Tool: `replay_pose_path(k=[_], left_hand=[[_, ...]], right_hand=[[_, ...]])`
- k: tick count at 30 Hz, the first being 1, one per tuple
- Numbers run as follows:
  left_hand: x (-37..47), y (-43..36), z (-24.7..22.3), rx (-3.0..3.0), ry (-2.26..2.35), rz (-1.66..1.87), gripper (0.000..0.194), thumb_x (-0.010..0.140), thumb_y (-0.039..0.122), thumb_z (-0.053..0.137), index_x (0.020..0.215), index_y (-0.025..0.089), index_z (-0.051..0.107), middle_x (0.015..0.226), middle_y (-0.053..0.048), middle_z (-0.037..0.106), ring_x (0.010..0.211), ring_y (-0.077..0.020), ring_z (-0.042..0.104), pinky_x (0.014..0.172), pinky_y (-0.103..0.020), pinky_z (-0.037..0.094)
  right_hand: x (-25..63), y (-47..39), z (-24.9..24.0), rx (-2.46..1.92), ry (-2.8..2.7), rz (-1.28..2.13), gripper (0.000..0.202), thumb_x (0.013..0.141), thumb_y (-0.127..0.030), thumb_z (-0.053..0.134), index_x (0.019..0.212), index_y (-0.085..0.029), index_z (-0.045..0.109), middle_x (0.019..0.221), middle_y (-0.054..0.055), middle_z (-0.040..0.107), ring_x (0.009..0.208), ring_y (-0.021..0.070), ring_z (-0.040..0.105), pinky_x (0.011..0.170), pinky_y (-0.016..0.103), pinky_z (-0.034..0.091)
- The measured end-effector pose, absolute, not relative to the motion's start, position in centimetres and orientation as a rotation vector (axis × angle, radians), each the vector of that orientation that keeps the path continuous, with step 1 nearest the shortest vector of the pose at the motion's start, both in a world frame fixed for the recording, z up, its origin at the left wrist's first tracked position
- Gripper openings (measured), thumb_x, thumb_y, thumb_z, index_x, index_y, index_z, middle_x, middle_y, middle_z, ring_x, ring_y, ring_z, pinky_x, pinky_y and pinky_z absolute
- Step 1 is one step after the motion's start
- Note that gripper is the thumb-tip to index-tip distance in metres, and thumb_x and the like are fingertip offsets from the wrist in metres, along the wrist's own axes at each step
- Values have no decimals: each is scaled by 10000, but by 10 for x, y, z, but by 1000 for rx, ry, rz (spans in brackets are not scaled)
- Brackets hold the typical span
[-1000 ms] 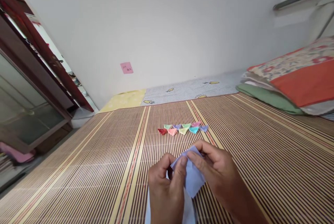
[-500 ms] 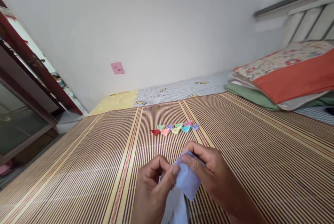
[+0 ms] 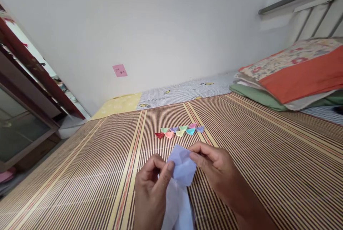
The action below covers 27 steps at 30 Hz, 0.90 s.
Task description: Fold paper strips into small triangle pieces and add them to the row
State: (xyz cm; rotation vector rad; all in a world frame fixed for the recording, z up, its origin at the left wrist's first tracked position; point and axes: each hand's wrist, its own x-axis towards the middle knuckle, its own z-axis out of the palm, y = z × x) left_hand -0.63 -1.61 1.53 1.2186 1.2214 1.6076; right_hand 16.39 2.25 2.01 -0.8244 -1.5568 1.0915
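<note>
Between my two hands is a small lavender sheet of paper (image 3: 183, 167) with creases across it, held above the striped mat. My left hand (image 3: 154, 183) pinches its left edge between thumb and forefinger. At the upper right edge, my right hand (image 3: 214, 165) grips the paper the same way. Below the paper, a pale bluish-white sheet (image 3: 177, 208) lies near my body, partly hidden by my left hand. Beyond my hands, several small folded paper triangles sit in two rows, among them a red one (image 3: 159, 135), a yellow one (image 3: 180, 133) and a turquoise one (image 3: 190, 131).
The striped bamboo mat (image 3: 88, 162) covers the bed. Folded bedding (image 3: 300, 76) with an orange band is stacked at the right. Behind the mat runs a checked cloth (image 3: 174, 94) beside the white wall. A pink note (image 3: 119, 70) is on the wall; a doorway stands left.
The lavender paper has risen and turned, with more of its face showing. My right hand has shifted its grip towards the paper's right edge, and my left hand has moved slightly left.
</note>
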Motion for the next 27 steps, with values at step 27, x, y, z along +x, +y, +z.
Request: replay_pose_path(k=[27], left_hand=[[-5,-9,3,1194,1036,1297,343,900,417,742,678,170,654,637,30,488,623,-117,405,594,-226,352]], right_hand=[[164,22,18,-854,-1598,1157,367,1021,-388,552,714,-192,595,632,-40,455,571,120,401,509,254,308]])
